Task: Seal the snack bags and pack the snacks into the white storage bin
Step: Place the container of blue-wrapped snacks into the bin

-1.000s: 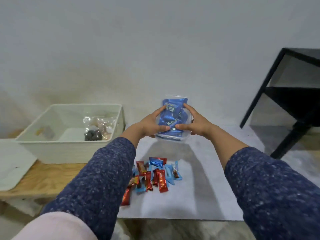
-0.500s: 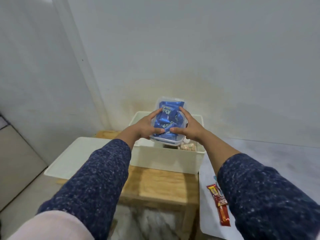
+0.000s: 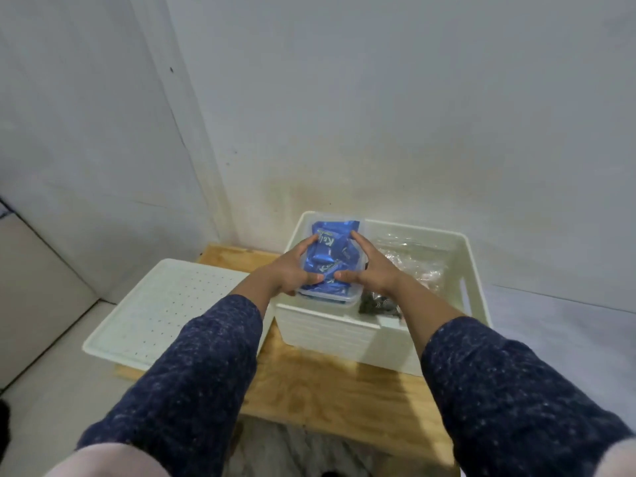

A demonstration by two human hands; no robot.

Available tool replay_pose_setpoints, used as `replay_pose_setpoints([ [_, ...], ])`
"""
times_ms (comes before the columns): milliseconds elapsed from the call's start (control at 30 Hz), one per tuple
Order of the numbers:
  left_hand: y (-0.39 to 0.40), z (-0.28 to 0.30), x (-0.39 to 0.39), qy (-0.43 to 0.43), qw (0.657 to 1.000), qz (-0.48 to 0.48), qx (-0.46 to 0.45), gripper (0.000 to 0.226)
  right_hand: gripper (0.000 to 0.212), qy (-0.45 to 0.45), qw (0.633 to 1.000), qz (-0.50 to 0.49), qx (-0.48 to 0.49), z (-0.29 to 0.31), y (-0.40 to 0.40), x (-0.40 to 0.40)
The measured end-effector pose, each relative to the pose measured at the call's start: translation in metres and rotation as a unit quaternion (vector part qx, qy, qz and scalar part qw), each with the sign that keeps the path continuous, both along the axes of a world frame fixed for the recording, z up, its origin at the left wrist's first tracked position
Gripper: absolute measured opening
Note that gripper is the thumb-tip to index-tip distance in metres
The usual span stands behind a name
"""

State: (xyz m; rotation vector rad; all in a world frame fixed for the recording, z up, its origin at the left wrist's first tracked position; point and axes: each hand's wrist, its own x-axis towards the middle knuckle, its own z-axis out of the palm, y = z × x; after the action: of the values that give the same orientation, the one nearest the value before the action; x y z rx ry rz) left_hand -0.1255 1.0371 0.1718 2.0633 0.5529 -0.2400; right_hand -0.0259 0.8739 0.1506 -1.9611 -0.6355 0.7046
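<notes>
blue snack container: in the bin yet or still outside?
In. The container, gripped by left hand and right hand, sits below the bin rim; release not shown.

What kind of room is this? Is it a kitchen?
Probably not a kitchen, more likely a plain room at home: bare white walls, a low wooden table and a white storage bin being packed with snacks.

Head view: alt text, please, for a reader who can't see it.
Both hands, left and right, hold a clear container of blue snack packets in the white storage bin's left side, beside clear snack bags. A white perforated lid lies alongside.
</notes>
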Motion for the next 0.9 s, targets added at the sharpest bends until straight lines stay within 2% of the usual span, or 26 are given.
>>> replay_pose_setpoints([
  [267, 0.015, -0.059, 0.045, 0.093, 0.996, 0.009, 0.009, 0.094, 0.103, 0.08, 0.996, -0.007, -0.038, -0.062, 0.032, 0.037],
  [633, 0.015, -0.083, 0.074, 0.08, 0.997, -0.006, 0.021, 0.086, 0.096, 0.064, 0.994, -0.021, -0.089, -0.084, 0.038, 0.054],
  [767, 0.017, -0.075, 0.08, 0.093, 0.989, -0.019, 0.109, 0.086, 0.097, 0.035, 0.99, -0.018, -0.138, -0.074, 0.043, 0.055],
  [900, 0.011, -0.054, 0.083, 0.086, 0.974, -0.031, 0.206, 0.063, 0.087, -0.048, 0.976, -0.01, -0.211, -0.048, 0.039, 0.054],
])
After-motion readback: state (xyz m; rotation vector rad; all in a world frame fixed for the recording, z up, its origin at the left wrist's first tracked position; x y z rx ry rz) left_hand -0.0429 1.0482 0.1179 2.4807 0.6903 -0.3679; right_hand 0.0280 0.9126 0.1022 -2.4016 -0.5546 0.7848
